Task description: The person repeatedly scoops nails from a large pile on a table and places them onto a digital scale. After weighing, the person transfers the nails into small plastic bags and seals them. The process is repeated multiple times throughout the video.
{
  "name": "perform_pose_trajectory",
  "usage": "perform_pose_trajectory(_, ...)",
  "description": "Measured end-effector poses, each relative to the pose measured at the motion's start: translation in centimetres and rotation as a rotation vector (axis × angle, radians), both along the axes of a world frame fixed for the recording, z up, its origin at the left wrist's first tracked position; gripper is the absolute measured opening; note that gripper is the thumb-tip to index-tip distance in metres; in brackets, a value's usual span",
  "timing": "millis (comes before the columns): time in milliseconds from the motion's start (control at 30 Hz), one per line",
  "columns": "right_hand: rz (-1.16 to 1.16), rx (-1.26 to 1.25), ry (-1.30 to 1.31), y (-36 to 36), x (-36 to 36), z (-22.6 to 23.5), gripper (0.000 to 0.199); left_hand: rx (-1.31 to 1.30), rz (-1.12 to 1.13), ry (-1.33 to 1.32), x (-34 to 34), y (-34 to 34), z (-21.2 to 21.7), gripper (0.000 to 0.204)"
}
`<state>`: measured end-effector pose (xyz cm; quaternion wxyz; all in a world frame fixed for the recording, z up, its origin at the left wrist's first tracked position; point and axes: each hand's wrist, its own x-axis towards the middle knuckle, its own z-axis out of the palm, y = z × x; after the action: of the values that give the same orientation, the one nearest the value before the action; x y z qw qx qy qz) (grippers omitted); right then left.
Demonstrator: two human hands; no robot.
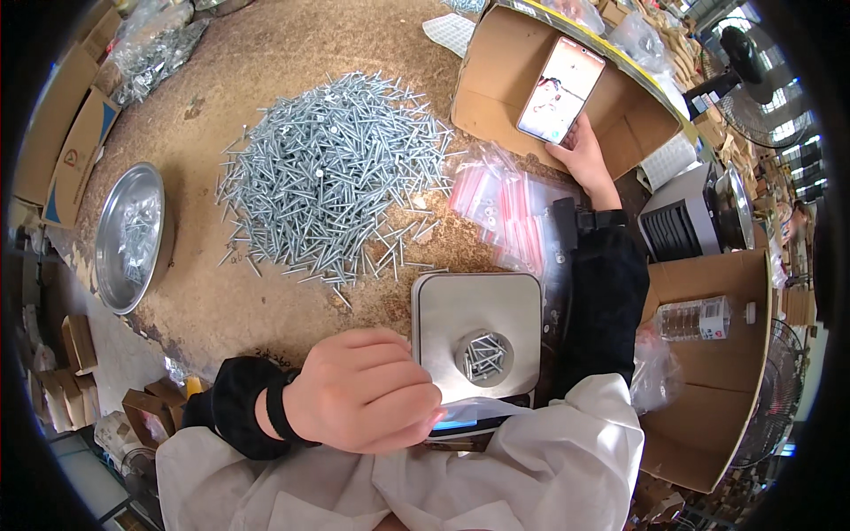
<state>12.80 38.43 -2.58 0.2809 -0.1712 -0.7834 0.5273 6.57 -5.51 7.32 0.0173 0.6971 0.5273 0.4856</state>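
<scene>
My left hand [367,389] is closed in front of the digital scale [443,310], its fingers pinching what looks like a clear plastic bag [487,409] that lies across the scale's display. A small round metal cup [462,358] holding several screws stands on the scale plate. Reaching far right, my right hand [586,157] grips the lower corner of a smartphone [562,88] with a lit screen, which leans inside an open cardboard box [500,66]. Beyond the scale, a big heap of silver screws [341,173] covers the worktable.
Red-striped zip bags [505,203] lie between the heap and my right forearm. A steel bowl [159,252] with a bag of screws sits at left. On the right are a carton [708,389] holding a plastic bottle [695,320], a grey machine [677,217] and a fan [744,57].
</scene>
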Motion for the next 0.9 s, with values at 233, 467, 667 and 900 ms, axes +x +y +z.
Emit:
perform_pose_trajectory(233,-0.207,0.467,-0.203,-0.3,-0.8,-0.2,0.04,-0.017,0.006,-0.016,0.1,0.1,-0.1,0.01)
perform_pose_trajectory(467,-0.25,0.459,-0.241,-0.5,-0.6,1.1,0.046,-0.058,0.018,-0.041,-0.1,0.0,-0.1,0.013)
perform_pose_trajectory(667,-0.387,0.382,-0.259,0.5,1.9,6.1,0.049,-0.118,0.049,-0.192,-0.7,-0.3,0.3,0.007)
perform_pose_trajectory(900,-0.147,0.477,-0.115,-13.8,9.4,19.5,0.018,-0.088,-0.09,-0.234,0.5,0.0,-0.3,0.011)
